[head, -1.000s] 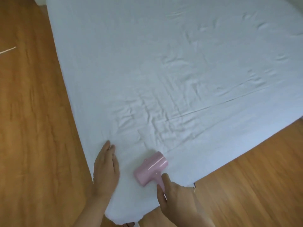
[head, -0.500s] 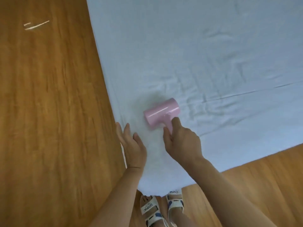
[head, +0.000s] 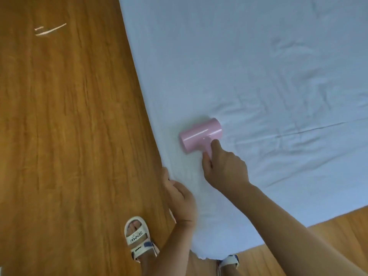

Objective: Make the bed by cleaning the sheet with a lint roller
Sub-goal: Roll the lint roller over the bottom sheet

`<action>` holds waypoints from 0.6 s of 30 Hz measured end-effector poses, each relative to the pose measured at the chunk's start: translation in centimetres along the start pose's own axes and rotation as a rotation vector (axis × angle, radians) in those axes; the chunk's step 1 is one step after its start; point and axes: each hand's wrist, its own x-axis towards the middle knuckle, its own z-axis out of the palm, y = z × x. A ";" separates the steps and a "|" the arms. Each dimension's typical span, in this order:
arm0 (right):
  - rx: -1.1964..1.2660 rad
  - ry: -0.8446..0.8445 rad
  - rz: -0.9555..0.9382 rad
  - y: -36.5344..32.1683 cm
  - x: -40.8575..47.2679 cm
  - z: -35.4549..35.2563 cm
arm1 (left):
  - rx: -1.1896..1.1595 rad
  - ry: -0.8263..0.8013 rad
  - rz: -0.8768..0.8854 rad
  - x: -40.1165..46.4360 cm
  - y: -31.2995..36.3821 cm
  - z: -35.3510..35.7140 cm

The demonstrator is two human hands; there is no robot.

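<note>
A pale blue-white sheet (head: 258, 66) covers the bed and is creased around its lower middle. A pink lint roller (head: 200, 135) lies with its drum on the sheet near the left edge. My right hand (head: 225, 168) grips the roller's short handle just below the drum. My left hand (head: 179, 198) rests at the sheet's left edge below the roller, its fingers curled over the edge of the cloth; whether it pinches the cloth is not plain.
Wooden floor (head: 69, 126) runs along the left side of the bed and past its near corner. Pale scratch marks (head: 49, 29) show on the floor at upper left. My sandalled feet (head: 137, 240) stand at the bed's corner.
The roller and my right hand have travelled up the sheet, away from the near corner. My left hand has shifted to the sheet's left edge and its fingers have curled. My left foot has stepped left.
</note>
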 end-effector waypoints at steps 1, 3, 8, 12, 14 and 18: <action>0.012 0.001 0.002 -1.3 2.7 -0.3 | -0.005 -0.020 0.008 0.1 0.3 -0.1; 0.030 -0.012 0.032 -3.6 7.4 -1.0 | 0.014 -0.069 0.045 0.7 0.4 -0.2; -0.001 0.020 0.144 -8.2 15.3 -1.4 | 0.026 -0.264 0.046 1.9 1.4 -2.1; 0.023 0.048 0.177 -11.0 20.7 -1.9 | 0.038 -0.469 0.076 5.1 1.0 -4.9; 0.060 0.030 0.183 -11.8 21.8 -2.4 | 0.042 -0.597 0.110 8.0 0.7 -6.7; 0.043 0.022 0.212 -10.6 16.3 -2.1 | 0.024 -0.528 -0.004 16.2 2.1 -7.7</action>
